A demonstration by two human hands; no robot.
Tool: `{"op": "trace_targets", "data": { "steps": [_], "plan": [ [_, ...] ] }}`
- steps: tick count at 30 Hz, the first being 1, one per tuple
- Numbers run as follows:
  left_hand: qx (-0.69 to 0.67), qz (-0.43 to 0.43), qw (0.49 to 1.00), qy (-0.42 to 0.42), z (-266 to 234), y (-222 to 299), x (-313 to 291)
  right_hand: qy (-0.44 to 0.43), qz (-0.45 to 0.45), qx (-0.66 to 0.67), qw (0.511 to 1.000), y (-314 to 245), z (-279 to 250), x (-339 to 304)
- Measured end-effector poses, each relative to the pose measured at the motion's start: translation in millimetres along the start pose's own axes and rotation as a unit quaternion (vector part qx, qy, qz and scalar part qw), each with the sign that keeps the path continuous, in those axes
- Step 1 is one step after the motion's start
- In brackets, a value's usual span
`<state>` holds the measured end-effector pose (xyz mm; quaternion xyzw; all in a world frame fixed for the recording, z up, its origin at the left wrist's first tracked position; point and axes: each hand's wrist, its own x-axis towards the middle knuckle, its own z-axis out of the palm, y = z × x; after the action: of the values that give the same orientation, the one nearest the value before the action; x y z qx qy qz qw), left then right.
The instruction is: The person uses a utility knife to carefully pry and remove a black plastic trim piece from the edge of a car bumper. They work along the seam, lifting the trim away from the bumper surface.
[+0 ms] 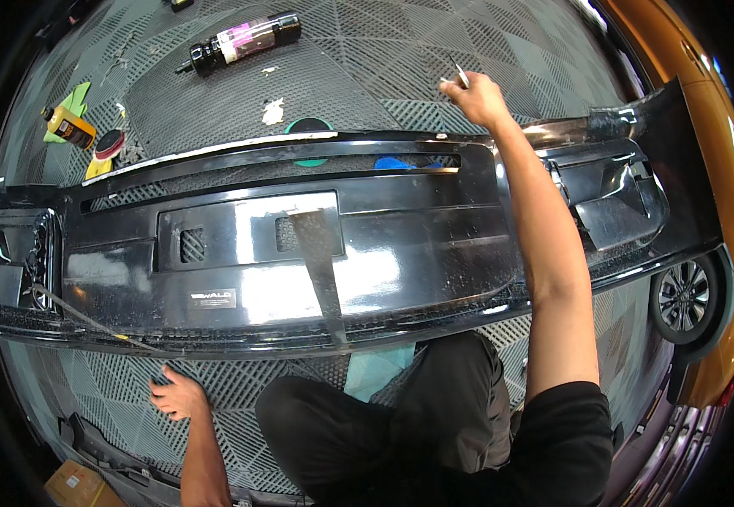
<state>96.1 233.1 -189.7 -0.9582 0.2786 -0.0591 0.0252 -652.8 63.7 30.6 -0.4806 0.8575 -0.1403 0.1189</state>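
A long, glossy black car bumper panel [418,220] lies across the floor in front of my bent knees. My right arm reaches over it. Beyond its far edge, my right hand [478,100] is closed on a slim, pale tool [462,78] with a thin dark tip; its exact kind is too small to make out. My left hand [179,397] hangs open with fingers apart, just on the near side of the panel's left half, holding nothing. A thin cord [97,323] trails from the panel's left opening to its near edge. A whitish strip [240,150] runs along the far edge.
Past the panel lie a black cylindrical bottle [244,42], a yellow bottle [70,127], a green cloth [77,99], a red-topped round pad [109,145] and torn pale scraps [273,111]. An orange car [696,101] stands at right. A cardboard box [82,484] sits lower left.
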Motion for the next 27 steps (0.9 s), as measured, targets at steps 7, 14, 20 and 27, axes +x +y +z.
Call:
{"op": "trace_targets", "data": {
  "steps": [7, 14, 20, 27],
  "plan": [
    [-0.009, 0.003, 1.000, -0.028, -6, 0, -1, -0.099, -0.034, -0.121, 0.987, 22, 28, -29],
    [-0.013, 0.008, 1.000, -0.022, -4, -2, 1, -0.076, 0.006, -0.122, 0.990, 35, 41, -41],
    [-0.024, 0.005, 1.000, -0.013, -3, -3, 2, -0.098, -0.030, -0.089, 0.991, 38, 41, -41],
    [-0.028, 0.004, 0.999, -0.014, 2, -6, 5, -0.112, -0.027, -0.099, 0.988, 34, 43, -40]
  ]
}}
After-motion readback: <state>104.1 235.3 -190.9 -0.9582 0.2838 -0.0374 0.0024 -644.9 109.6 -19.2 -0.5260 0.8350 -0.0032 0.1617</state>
